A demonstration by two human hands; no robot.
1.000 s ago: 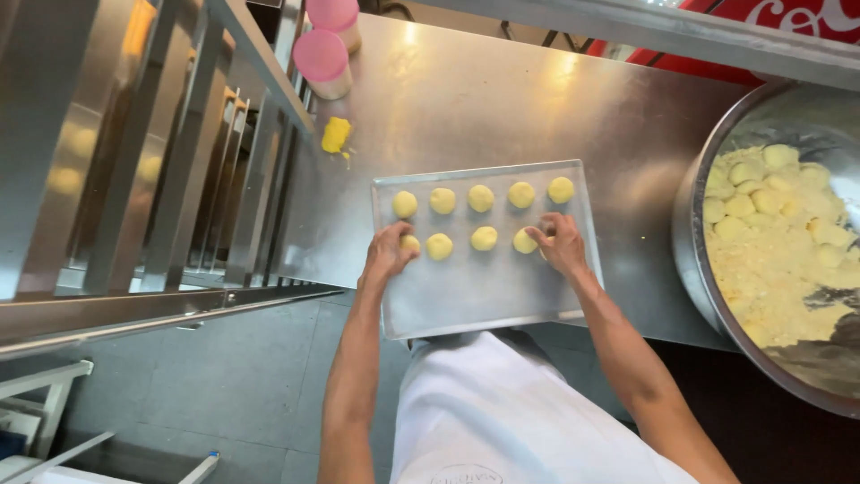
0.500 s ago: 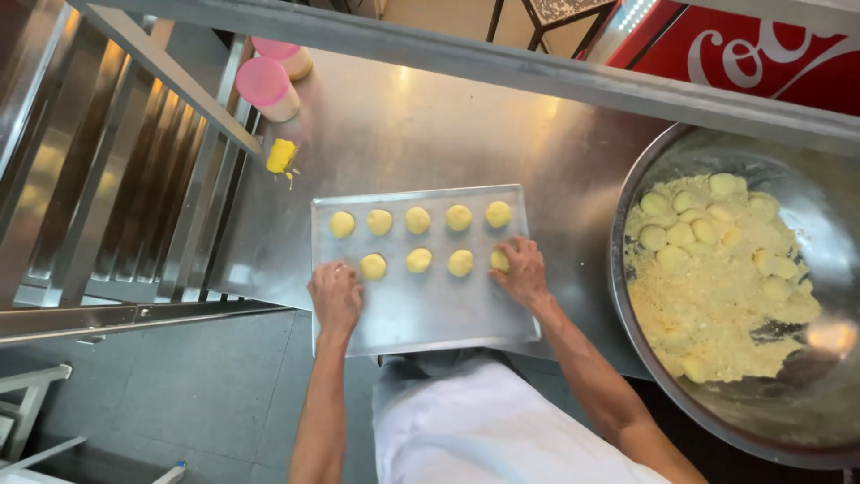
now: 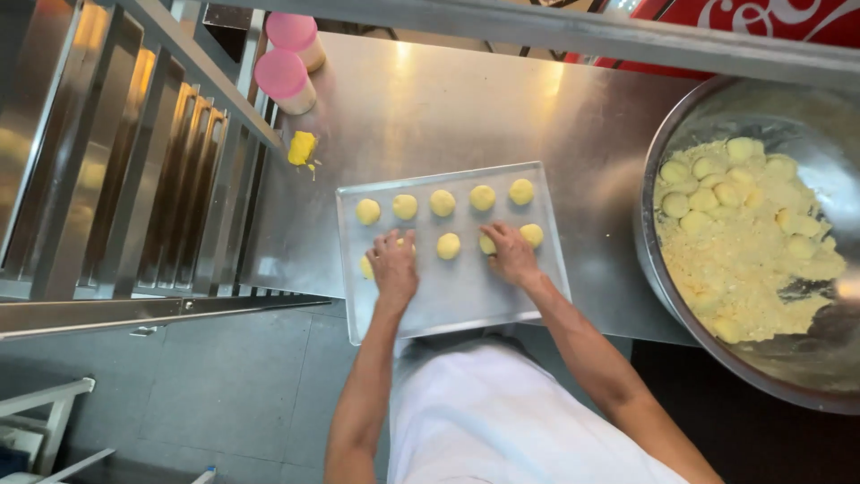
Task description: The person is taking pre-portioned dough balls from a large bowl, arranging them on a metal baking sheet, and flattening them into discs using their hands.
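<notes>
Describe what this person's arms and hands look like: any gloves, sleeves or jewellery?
Both arms are bare from the hands up as far as the picture shows. The left hand and right hand wear no gloves, and no rings, watch or bracelets show. The person wears a white garment over the body.

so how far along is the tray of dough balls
Done: a full back row of five dough balls sits on the tray. In hand: the second row, with the left hand and right hand each pressing on a ball. Left: the tray's near half is bare, and the big bowl holds many more balls and loose dough.
</notes>
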